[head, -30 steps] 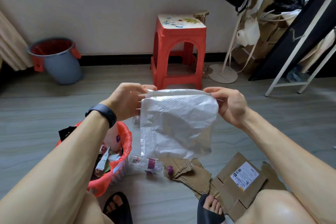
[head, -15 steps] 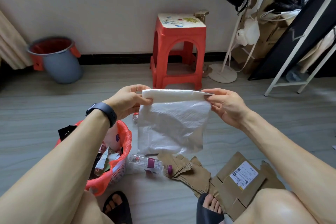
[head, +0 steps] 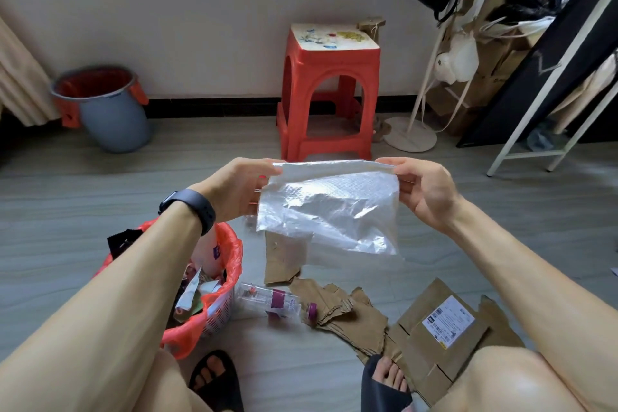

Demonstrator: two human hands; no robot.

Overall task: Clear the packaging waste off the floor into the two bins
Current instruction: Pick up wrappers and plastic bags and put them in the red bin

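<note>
Pinching the top corners, our left hand (head: pixel 239 189) and right hand (head: pixel 424 192) hold a clear plastic bag (head: pixel 329 211) stretched between them, off the floor. Under our left forearm: red-lined basket (head: pixel 234 244), scraps inside. On the floor below the bag: a clear bottle (head: pixel 274 303) on its side, torn cardboard (head: pixel 351 314) touching it, a flattened box (head: pixel 444 338) by our right foot. Grey bin (head: pixel 110 117) by the wall, well apart.

Two hands, left hand (head: pixel 239 189) and right hand (head: pixel 424 192), one clear plastic bag (head: pixel 329 211), two bins, grey bucket (head: pixel 113 122) and pink basket (head: pixel 218 314), one plastic bottle (head: pixel 274 303), one labelled flattened box (head: pixel 444 339), one red stool (head: pixel 329 57), torn cardboard pieces (head: pixel 347 316) too overlapped to count
</note>
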